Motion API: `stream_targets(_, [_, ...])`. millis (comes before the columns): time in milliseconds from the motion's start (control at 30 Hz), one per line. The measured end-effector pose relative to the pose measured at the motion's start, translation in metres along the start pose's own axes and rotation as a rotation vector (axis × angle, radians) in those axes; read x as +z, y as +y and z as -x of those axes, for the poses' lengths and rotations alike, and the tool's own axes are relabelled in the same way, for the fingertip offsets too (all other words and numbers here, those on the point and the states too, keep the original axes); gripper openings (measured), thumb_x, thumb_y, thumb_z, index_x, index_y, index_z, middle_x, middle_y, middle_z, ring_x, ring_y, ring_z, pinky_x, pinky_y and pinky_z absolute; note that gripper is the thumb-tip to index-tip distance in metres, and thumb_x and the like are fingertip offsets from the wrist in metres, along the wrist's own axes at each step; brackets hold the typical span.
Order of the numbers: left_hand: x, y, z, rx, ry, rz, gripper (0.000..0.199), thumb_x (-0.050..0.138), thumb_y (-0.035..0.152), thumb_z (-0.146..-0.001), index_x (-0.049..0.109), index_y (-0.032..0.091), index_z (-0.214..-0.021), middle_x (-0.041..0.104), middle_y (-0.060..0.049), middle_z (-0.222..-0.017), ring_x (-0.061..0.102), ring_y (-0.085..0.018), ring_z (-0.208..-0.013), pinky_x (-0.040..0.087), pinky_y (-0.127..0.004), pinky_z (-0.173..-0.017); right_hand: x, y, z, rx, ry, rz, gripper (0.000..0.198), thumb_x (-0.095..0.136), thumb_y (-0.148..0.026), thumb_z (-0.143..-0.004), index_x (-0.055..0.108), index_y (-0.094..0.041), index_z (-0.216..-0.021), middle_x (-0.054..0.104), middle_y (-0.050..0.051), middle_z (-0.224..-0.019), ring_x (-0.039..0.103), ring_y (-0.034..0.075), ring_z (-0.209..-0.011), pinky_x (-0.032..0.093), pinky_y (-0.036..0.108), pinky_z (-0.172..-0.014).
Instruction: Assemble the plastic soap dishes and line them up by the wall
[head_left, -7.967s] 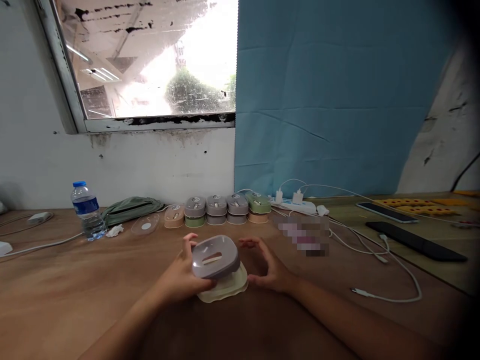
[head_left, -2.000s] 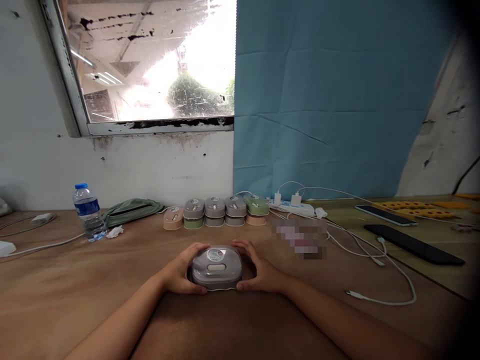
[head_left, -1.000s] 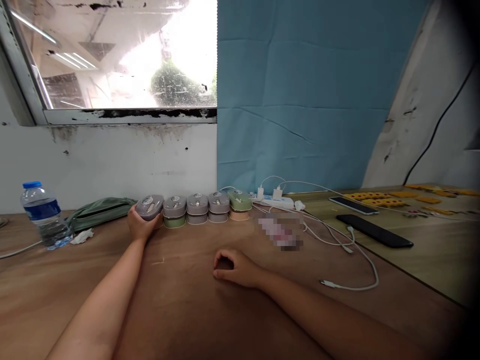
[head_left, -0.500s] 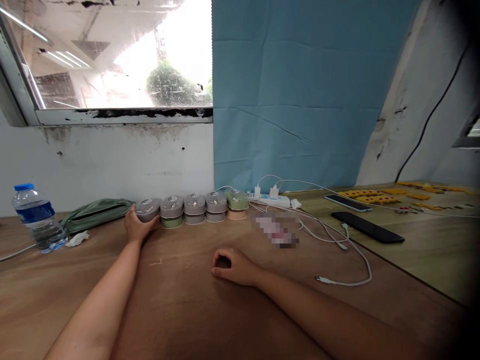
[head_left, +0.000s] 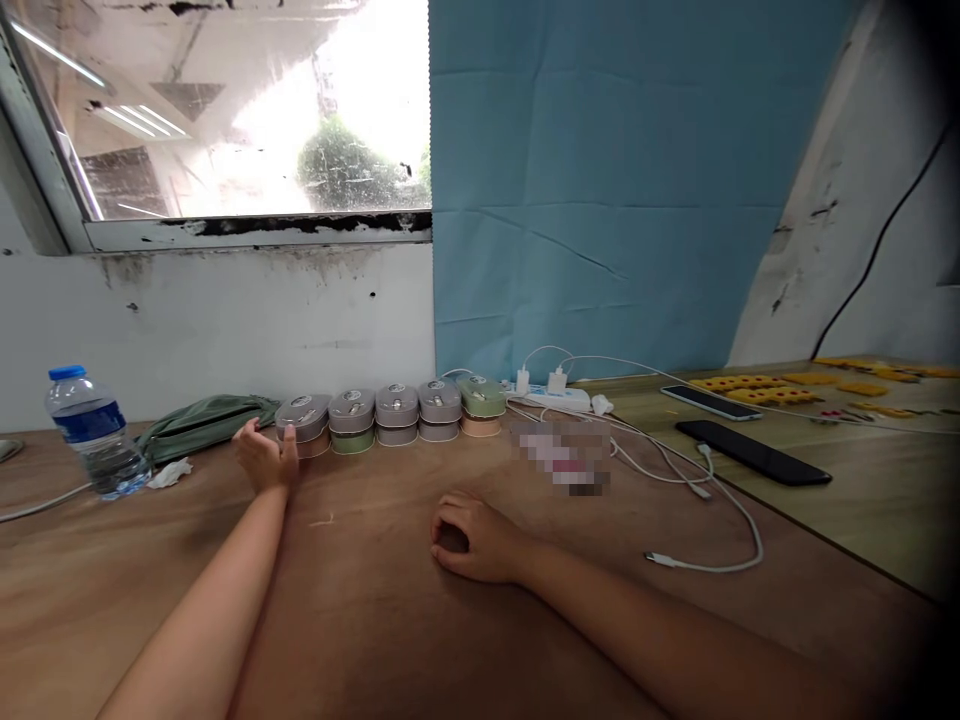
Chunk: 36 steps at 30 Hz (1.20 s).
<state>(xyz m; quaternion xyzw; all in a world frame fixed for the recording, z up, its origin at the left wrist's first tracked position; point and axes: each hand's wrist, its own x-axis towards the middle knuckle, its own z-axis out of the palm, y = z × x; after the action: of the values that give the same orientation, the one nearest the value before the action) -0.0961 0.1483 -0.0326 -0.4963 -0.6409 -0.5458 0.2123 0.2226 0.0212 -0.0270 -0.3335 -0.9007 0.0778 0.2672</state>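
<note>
A row of several small rounded two-tier boxes stands along the wall side of the table. The leftmost box (head_left: 304, 418) has a grey lid and a brownish lower tier. Just in front and to the left of it is my left hand (head_left: 266, 458), fingers spread, thumb up by the box's front; whether it touches cannot be told. To the right are a grey-over-green box (head_left: 352, 412), two grey boxes (head_left: 397, 408) and a green-over-orange box (head_left: 482, 398). My right hand (head_left: 480, 537) rests on the bare tabletop, fingers curled towards the thumb around a hollow with nothing in it.
On the left are a water bottle (head_left: 94, 435), a crumpled tissue (head_left: 171, 473) and a green pouch (head_left: 206, 425). Behind on the right lie a power strip (head_left: 551, 397), white cables (head_left: 705, 568), a black phone (head_left: 750, 453), another phone (head_left: 709, 402) and yellow pieces (head_left: 757, 388).
My left hand has let go of the leftmost box, opened and drawn back slightly towards me. My right hand keeps its curled pose on the table. The view has shifted slightly.
</note>
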Motion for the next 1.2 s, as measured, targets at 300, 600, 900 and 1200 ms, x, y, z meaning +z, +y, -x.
stream_targets(300, [-0.054,0.039,0.040,0.097,-0.288,-0.073,0.015,0.045,0.031,-0.071,0.045,0.018,-0.079,0.049,-0.008,-0.086,0.047,-0.027,-0.089,0.036,-0.040,-0.077,-0.003,-0.007,0.000,0.105,-0.053,0.046,0.005,0.055,-0.019,-0.071,0.053,-0.017,-0.074,0.055,0.001,-0.075,0.049,0.013,-0.066,0.036,0.021,-0.059])
stream_targets(600, [-0.097,0.102,0.092,0.615,-0.985,-0.025,0.020,0.040,0.026,-0.077,0.049,0.020,-0.060,0.059,-0.006,-0.068,0.051,-0.020,-0.069,0.032,-0.033,-0.065,0.000,-0.004,0.001,0.348,-0.118,0.217,0.024,0.048,-0.031,-0.077,0.053,-0.016,-0.059,0.059,0.002,-0.059,0.047,0.012,-0.053,0.022,0.024,-0.049])
stream_targets(900, [-0.092,0.077,0.065,0.621,-1.167,0.080,0.024,0.036,0.031,-0.082,0.049,0.019,-0.067,0.057,-0.004,-0.073,0.050,-0.016,-0.068,0.035,-0.026,-0.063,-0.005,-0.003,0.001,0.350,-0.137,0.216,0.025,0.047,-0.031,-0.078,0.053,-0.017,-0.059,0.060,0.001,-0.059,0.048,0.012,-0.053,0.020,0.023,-0.048])
stream_targets(1200, [-0.097,0.073,0.063,0.607,-1.220,0.132,0.023,0.034,0.031,-0.084,0.047,0.018,-0.070,0.054,-0.004,-0.080,0.049,-0.016,-0.075,0.037,-0.029,-0.072,-0.009,-0.001,0.002,0.344,-0.140,0.165,0.020,0.049,-0.027,-0.076,0.053,-0.018,-0.059,0.058,-0.001,-0.059,0.047,0.011,-0.053,0.022,0.021,-0.047])
